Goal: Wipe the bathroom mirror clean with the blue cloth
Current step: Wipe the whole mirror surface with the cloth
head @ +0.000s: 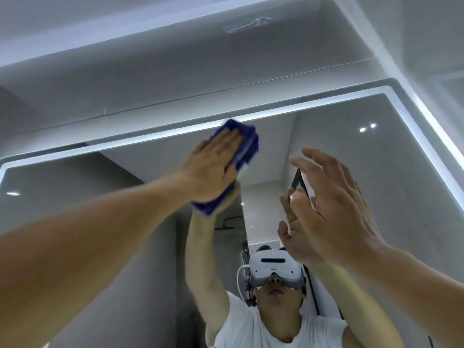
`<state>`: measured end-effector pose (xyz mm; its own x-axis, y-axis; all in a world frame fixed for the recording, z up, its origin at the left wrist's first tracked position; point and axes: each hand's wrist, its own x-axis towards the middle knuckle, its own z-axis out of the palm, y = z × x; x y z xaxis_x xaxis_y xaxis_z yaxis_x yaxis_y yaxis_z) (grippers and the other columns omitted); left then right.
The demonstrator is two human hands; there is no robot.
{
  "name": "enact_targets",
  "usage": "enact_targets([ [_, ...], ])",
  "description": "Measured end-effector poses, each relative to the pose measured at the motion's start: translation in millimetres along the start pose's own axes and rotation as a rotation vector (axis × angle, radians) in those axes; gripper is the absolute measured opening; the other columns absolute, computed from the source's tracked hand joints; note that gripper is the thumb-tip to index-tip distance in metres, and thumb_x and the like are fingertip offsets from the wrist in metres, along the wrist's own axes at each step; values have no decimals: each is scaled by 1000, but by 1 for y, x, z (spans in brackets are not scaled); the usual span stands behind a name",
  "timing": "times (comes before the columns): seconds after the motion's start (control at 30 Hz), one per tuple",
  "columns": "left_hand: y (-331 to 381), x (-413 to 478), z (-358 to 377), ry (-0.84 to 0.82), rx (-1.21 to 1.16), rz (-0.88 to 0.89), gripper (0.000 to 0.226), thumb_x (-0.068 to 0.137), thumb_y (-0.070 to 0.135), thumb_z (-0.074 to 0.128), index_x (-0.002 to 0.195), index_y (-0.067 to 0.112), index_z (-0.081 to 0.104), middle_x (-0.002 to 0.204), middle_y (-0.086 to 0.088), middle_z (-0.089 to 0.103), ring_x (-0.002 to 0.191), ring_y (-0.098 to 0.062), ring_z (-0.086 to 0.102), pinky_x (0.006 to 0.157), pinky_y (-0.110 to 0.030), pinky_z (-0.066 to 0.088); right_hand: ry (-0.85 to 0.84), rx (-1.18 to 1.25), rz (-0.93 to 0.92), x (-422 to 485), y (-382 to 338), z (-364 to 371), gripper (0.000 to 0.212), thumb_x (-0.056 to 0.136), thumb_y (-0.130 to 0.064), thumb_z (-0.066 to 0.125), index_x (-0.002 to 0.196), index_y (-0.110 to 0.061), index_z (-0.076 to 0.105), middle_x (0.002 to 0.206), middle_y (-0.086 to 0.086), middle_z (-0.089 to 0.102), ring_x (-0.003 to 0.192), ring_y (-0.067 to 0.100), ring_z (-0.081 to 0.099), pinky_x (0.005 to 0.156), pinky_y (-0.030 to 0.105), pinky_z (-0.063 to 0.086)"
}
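Blue cloth [245, 144] under flat L hand [213, 169] at mirror [376, 187] top; R hand [334, 204] up, spread.

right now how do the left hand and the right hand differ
The left hand presses flat on the blue cloth against the mirror; the right hand holds nothing. The left hand sits high, near the mirror's top; the right hand is lower. The left hand's fingers lie together; the right hand's are spread and slightly bent. Both are open and raised toward the mirror.

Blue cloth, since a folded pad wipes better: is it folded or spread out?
Folded: the blue cloth shows stacked layers at its edge under the flat left hand.
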<state>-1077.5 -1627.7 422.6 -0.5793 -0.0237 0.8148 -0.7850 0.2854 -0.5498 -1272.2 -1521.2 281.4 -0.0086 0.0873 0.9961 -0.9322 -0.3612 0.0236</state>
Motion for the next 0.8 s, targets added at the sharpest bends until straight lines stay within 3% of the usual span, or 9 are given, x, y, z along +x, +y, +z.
enact_targets([
  [0.13,-15,75,-17,-60,-154,-255,63,102,37,19,158,21,-5,166,6,-7,151,-10,-8,123,-43,3,-3,-16,0,-1,1,-2,56,85,-33,38,140,-22,44,151,-4,32,137,11,26,109,33,25],
  [0.27,-1,66,-13,-19,-140,-266,64,101,36,20,158,22,-7,166,6,-8,151,-9,-11,123,-42,1,-2,-4,15,0,4,-8,56,85,-33,38,140,-23,44,152,-5,31,137,11,26,111,37,28],
  [0.37,28,19,0,38,-33,-163,62,104,41,16,157,22,-9,166,4,-11,150,-9,-15,123,-41,-1,18,19,31,-1,2,-12,55,85,-33,40,139,-24,44,151,-6,31,135,10,26,110,37,29],
  [0.47,57,-47,11,-10,28,72,65,100,49,15,153,24,-13,164,3,-11,149,-11,-18,123,-43,-2,27,32,25,-2,-4,-14,54,86,-32,42,139,-23,44,150,-5,31,135,9,27,109,36,30],
  [0.57,84,-126,26,-46,83,284,70,96,50,33,156,20,12,163,-2,12,152,-20,7,121,-48,11,26,53,19,-5,-11,-15,55,86,-30,42,139,-21,45,150,-3,33,135,12,30,109,40,34],
  [0.67,90,-170,36,-68,142,410,65,96,51,41,154,22,30,161,2,27,151,-18,17,118,-45,13,32,69,-7,-11,-19,-13,53,86,-28,43,138,-19,46,149,0,35,133,15,34,105,45,38],
  [0.8,67,-154,25,-118,126,500,60,102,44,30,157,23,18,163,4,20,152,-15,10,119,-44,10,0,34,-35,-17,-20,-11,51,86,-27,44,137,-18,47,148,1,36,133,18,36,104,48,39],
])
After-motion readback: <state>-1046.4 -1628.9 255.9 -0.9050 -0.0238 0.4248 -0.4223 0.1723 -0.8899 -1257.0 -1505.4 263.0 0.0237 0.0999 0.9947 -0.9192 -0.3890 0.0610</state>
